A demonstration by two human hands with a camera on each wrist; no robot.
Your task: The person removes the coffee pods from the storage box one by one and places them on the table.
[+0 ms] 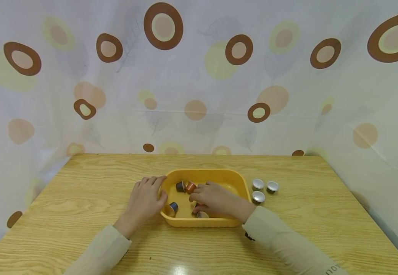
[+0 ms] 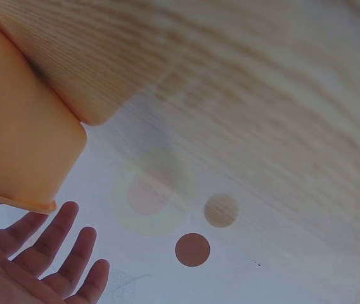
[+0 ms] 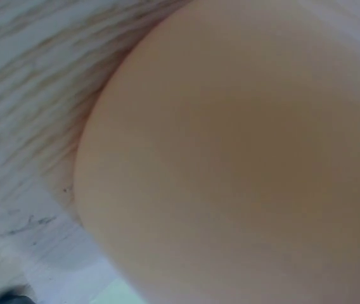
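Observation:
A yellow plastic tray (image 1: 207, 223) on the table holds several coffee capsules. My left hand (image 1: 146, 198) is at its left rim, fingertips at the far corner and thumb over the edge. The left wrist view shows that hand's fingers (image 2: 59, 234) spread and nearly straight beside the rim. Inside the tray, my right hand (image 1: 216, 199) pinches a dark capsule (image 1: 195, 207), mostly hidden, between thumb and fingers. A silver-lidded capsule (image 1: 203, 215) shows just below the thumb. A copper capsule (image 1: 190, 187) and a black capsule (image 1: 179, 186) lie farther back; a blue capsule (image 1: 173, 207) lies near the left wall.
Three capsules stand lid up on the table right of the tray: a back one (image 1: 258, 184), a right one (image 1: 272, 186) and a front one (image 1: 258, 196). The wooden table (image 1: 92, 191) ends at a patterned cloth (image 1: 192, 84). Tray wall (image 3: 231, 158) fills most of the right wrist view.

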